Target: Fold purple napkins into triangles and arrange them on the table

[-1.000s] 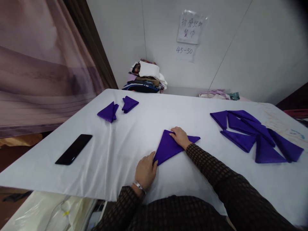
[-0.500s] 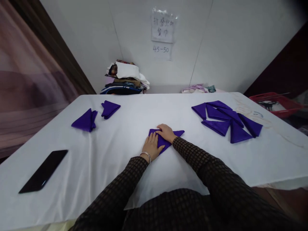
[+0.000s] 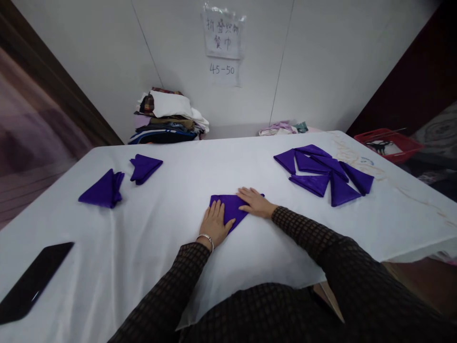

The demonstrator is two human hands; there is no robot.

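Observation:
A purple cloth napkin (image 3: 232,207), folded to a triangle, lies on the white tablecloth in front of me. My left hand (image 3: 215,223) rests flat on its left part, fingers stretched out. On its right part lies my right hand (image 3: 257,202), palm down with the fingers extended, covering most of that corner. Several folded purple napkins (image 3: 314,183) form a group on the right side of the table. Two more folded ones, a larger napkin (image 3: 102,189) and a smaller napkin (image 3: 145,168), sit at the left.
A black flat slab like a phone or tablet (image 3: 34,281) lies at the left front. Behind the table's far edge are a stack of folded clothes (image 3: 167,118) and some crumpled cloths (image 3: 280,128). A red basket (image 3: 407,147) stands past the right edge. Paper signs (image 3: 223,38) hang on the wall.
My right hand has slid rightward along the napkin, from its middle to its right corner. My left hand stays on the left part. The whole view has turned slightly right.

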